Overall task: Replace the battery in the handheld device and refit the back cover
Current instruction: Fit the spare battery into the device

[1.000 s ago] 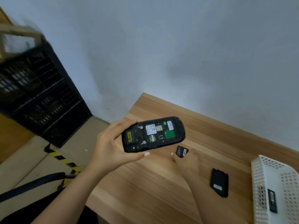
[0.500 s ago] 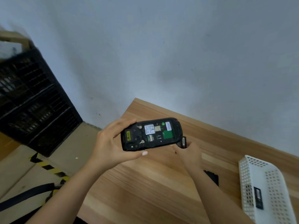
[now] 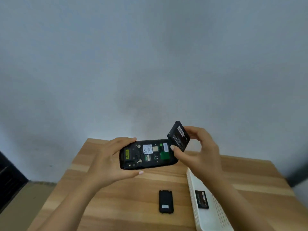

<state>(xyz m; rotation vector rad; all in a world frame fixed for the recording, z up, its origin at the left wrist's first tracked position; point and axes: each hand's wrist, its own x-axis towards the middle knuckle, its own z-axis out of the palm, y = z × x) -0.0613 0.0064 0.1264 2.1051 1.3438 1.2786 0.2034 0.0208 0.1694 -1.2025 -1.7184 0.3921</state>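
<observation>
My left hand (image 3: 106,162) grips the black handheld device (image 3: 148,155) above the wooden table, back side up, its battery bay bare with labels and a green patch showing. My right hand (image 3: 198,152) pinches a black battery (image 3: 179,136) by its edges, tilted, just above the device's right end. The black back cover (image 3: 166,204) lies flat on the table below the device. Another black battery (image 3: 201,199) lies inside the white basket.
The white perforated basket (image 3: 215,220) stands at the right on the wooden table (image 3: 116,205), partly behind my right forearm. A grey wall rises behind the table. A dark crate edge (image 3: 6,180) and the floor show at the left.
My right hand rose from the tabletop with the battery and brought it up over the device's right end. The view swung right, so the crate has nearly left the frame.
</observation>
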